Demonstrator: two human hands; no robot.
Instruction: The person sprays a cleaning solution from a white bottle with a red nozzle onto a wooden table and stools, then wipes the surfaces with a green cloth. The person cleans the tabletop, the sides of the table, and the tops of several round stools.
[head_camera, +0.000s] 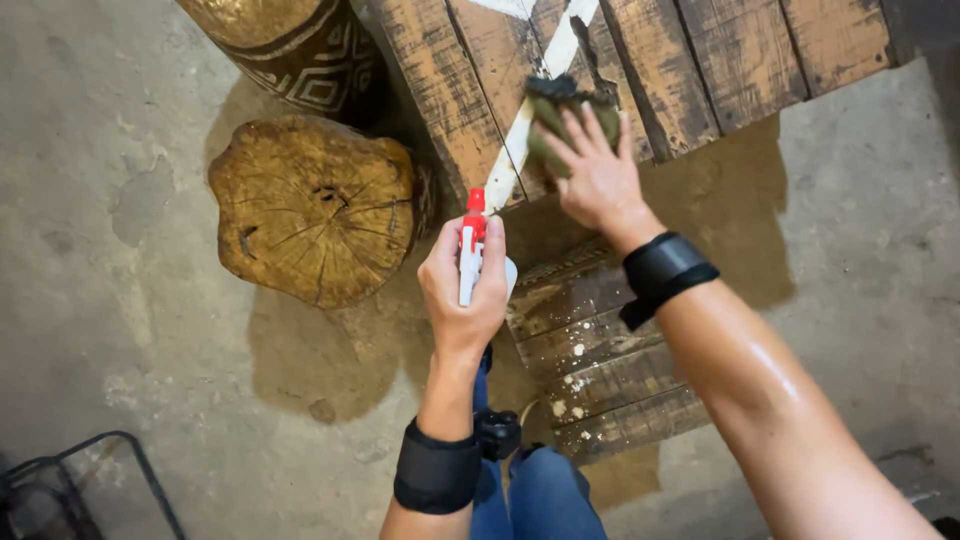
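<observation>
Two bare hands work over a rough wooden worktop (640, 60), each wrist wrapped in a black band. Nearest the camera, blue trouser legs (540, 495) show at the bottom edge, and a black wire frame (60, 480) sits in the lower left corner on the concrete floor (130, 300). Just above the knees, a low slatted wooden piece (600, 370) lies speckled with pale spots. The left hand (462, 290) is clamped around a white spray bottle (470, 255) with a red nozzle, held upright, the nozzle pointing toward the worktop edge. To the left of it, well apart, a cut tree-stump stool (310, 205) stands on the floor, its cracked top face showing. Farther out, the right hand (595, 170) presses flat with fingers spread on a dark greenish cloth (560, 105), pinning it against the planks of the worktop, just beside a white painted stripe (530, 115) that runs diagonally across the boards. Farthest away, at the top left, a carved dark and gold drum-shaped object (290, 45) stands beside the worktop and behind the stump.
</observation>
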